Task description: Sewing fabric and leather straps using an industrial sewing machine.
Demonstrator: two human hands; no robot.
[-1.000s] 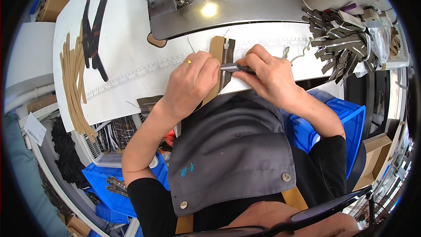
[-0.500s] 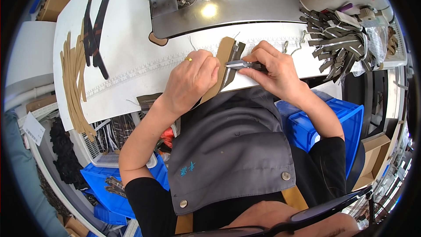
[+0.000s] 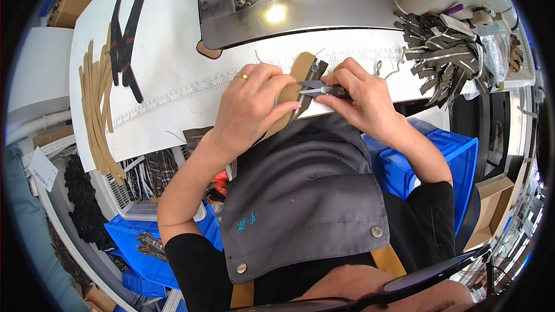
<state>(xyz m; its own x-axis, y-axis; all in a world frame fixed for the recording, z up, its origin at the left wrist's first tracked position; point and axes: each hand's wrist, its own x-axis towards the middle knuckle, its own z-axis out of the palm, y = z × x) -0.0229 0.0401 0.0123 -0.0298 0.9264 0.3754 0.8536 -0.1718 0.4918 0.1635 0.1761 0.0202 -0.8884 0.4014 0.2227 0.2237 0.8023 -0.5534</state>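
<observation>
Over the front of the table, my left hand (image 3: 252,101) is closed on a tan fabric strip (image 3: 302,66), its thumb beside the metal teeth. A dark zipper (image 3: 314,75) with silver teeth runs along the strip's right side. My right hand (image 3: 365,93) holds small snips (image 3: 324,88) with pointed silver blades and a dark handle. Their blades are spread apart and lie across the zipper, tips close to my left fingers. Whether the blades touch the teeth, I cannot tell. The lower end of the strip passes behind my left hand, toward the grey apron (image 3: 306,196).
A sewing machine bed (image 3: 312,6) lies beyond my hands. Tan strips (image 3: 95,110) and dark strips (image 3: 128,46) rest at the left. Bundled dark zippers (image 3: 445,52) lie at the right. Blue bins (image 3: 439,156) stand below the table edge.
The snips' blades were together and are now apart. My left hand's thumb has come out toward the zipper teeth, and the strip has shifted slightly right.
</observation>
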